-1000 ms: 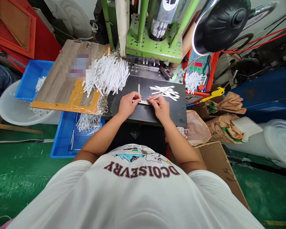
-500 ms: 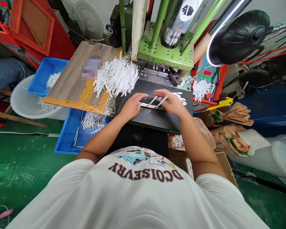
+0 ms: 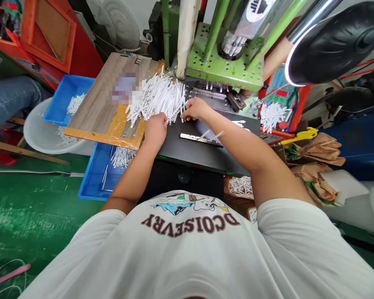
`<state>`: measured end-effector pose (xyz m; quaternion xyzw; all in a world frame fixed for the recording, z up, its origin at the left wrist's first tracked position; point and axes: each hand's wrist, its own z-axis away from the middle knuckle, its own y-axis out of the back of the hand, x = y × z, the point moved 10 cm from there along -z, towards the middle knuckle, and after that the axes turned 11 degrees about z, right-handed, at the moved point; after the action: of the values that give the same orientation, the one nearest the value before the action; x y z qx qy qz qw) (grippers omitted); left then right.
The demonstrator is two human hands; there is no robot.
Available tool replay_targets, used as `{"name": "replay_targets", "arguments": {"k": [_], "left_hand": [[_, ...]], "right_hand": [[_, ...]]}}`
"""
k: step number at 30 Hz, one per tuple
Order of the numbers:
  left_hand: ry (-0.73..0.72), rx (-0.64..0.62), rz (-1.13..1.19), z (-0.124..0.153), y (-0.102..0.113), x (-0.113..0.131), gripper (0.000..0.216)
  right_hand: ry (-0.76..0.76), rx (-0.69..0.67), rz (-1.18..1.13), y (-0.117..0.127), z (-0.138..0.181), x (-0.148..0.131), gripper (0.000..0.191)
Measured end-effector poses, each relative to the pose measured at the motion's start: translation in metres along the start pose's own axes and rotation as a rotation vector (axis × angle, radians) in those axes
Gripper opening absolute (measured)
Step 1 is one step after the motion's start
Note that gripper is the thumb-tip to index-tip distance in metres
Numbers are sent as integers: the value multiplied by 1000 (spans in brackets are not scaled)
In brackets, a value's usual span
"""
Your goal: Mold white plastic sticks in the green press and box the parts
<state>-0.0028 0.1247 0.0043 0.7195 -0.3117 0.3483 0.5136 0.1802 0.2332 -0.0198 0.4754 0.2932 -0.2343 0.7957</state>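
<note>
A heap of thin white strips [image 3: 160, 97] spreads over the taped board and the dark worktop. At its front edge my left hand [image 3: 156, 129] is closed, its fingertips against the strips; whether it grips one is hidden. My right hand [image 3: 198, 109] reaches across to the heap's right edge, thumb and finger pinched on the end of a white strip. Below the right forearm, a narrow metal holder [image 3: 190, 136] lies on the black worktop [image 3: 174, 145]. Two white strips stick out of it at a slant, and neither hand touches it.
A green press [image 3: 224, 68] stands behind the worktop, with a black lamp [image 3: 336, 45] at right. More strips lie beside the control box [image 3: 276, 93]. Blue bins [image 3: 92, 182] and a white tub [image 3: 34, 133] sit at left. Another person's leg [image 3: 15, 97] shows at far left.
Both hands have left the metal holder and moved left to the strip heap. The holder now lies alone with two strips in it. The view has shifted slightly.
</note>
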Motion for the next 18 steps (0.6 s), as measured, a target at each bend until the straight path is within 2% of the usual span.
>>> {"name": "replay_targets", "arguments": {"k": [3, 7, 10, 13, 15, 18], "left_hand": [[-10, 17, 27, -5, -5, 1, 27], [-28, -37, 2, 2, -5, 12, 22], [-53, -159, 95, 18, -18, 33, 13], [-106, -262, 200, 31, -39, 58, 6], [-137, -309, 204, 35, -51, 69, 6], [-170, -360, 113, 38, -64, 78, 7]], "right_hand": [[31, 33, 118, 30, 30, 36, 46], [140, 258, 58, 61, 104, 84, 29], [259, 436, 50, 61, 157, 102, 17], [350, 565, 183, 53, 184, 104, 15], [416, 576, 301, 47, 188, 99, 18], [536, 520, 445, 38, 185, 90, 24]]}}
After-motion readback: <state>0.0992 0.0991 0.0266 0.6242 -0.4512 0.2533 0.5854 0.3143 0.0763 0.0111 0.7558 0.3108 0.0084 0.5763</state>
